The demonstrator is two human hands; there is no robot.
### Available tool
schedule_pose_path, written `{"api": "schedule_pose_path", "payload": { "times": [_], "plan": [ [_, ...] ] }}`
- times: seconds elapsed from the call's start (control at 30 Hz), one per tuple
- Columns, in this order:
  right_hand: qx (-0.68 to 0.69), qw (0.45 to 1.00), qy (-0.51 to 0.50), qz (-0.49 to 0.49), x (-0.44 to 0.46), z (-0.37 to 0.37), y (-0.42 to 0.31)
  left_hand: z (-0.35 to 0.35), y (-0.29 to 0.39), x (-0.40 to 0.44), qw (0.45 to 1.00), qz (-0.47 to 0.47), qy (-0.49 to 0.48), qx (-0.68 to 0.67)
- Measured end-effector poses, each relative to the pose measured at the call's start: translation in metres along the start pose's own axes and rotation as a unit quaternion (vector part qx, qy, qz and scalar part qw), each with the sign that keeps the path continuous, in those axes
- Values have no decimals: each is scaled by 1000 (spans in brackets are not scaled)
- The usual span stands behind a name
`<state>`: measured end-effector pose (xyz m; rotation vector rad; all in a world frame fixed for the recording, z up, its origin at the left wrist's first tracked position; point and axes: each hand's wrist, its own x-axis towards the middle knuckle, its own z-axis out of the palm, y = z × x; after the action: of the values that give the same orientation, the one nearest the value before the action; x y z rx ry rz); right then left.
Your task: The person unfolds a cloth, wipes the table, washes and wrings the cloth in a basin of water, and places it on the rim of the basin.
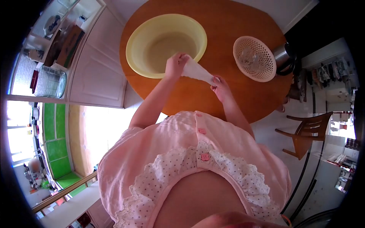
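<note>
My left hand [175,66] is at the near rim of a large pale yellow basin [137,65], its fingers closed on one end of a thin white cloth [195,70]. The other end is pinched in my right hand [221,89], over the wooden table. Stretched between both hands, the piece narrows toward the right one; whether it is fabric or wet paper I cannot tell for certain. The basin stands on the table to the left.
A pink perforated basket [269,62] with clear or whitish items sits on the round wooden table [224,22], to the right. Beside it stands a metal kettle [282,57]. A wooden chair [310,133] is on the floor at right, and a white cabinet [99,64] at left.
</note>
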<state>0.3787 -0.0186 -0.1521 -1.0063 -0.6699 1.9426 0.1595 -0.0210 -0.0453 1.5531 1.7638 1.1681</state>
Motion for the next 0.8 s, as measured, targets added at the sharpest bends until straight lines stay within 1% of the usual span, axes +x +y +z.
{"api": "schedule_pose_path", "payload": {
  "times": [0.07,0.1,0.13,0.17,0.23,0.27,0.33,0.37,0.43,0.47,0.53,0.57,0.63,0.67,0.73,0.77,0.8],
  "plan": [
    [20,1000,12,-8,3,10,-11,5,-8,25,1000,-8,0,-21],
    [23,1000,4,5,4,15,-15,9,-14,35,999,-13,0,-32],
    [26,999,-4,18,6,20,-19,11,-20,42,999,3,-31,-41],
    [30,999,-12,32,7,22,-21,16,-31,46,997,0,-74,-16],
    [-73,994,33,69,16,12,-12,25,-52,51,987,-5,-157,32],
    [-125,987,55,86,23,6,-8,27,-59,50,986,16,-163,28],
    [-177,982,54,44,23,6,-4,25,-61,39,983,58,-174,20],
    [-203,978,52,24,23,7,-3,22,-59,35,981,35,-184,42],
    [-173,983,55,24,23,19,-1,12,-50,26,975,-15,-204,83],
    [-157,986,57,24,23,26,0,9,-52,25,975,-5,-205,91],
    [-148,988,10,47,32,38,0,4,-58,27,972,20,-207,107],
    [-143,988,-13,57,37,44,-1,0,-61,27,977,44,-180,103],
    [-175,984,-23,26,41,58,0,-13,-63,21,983,92,-126,97],
    [-189,981,-28,9,43,66,2,-20,-64,17,982,80,-123,118],
    [-176,980,34,-83,43,90,10,-42,-55,6,978,57,-116,161],
    [-168,975,66,-130,44,101,14,-51,-57,3,976,84,-108,167],
    [-151,972,94,-156,47,109,17,-60,-62,1,973,111,-101,173]
  ]
}}
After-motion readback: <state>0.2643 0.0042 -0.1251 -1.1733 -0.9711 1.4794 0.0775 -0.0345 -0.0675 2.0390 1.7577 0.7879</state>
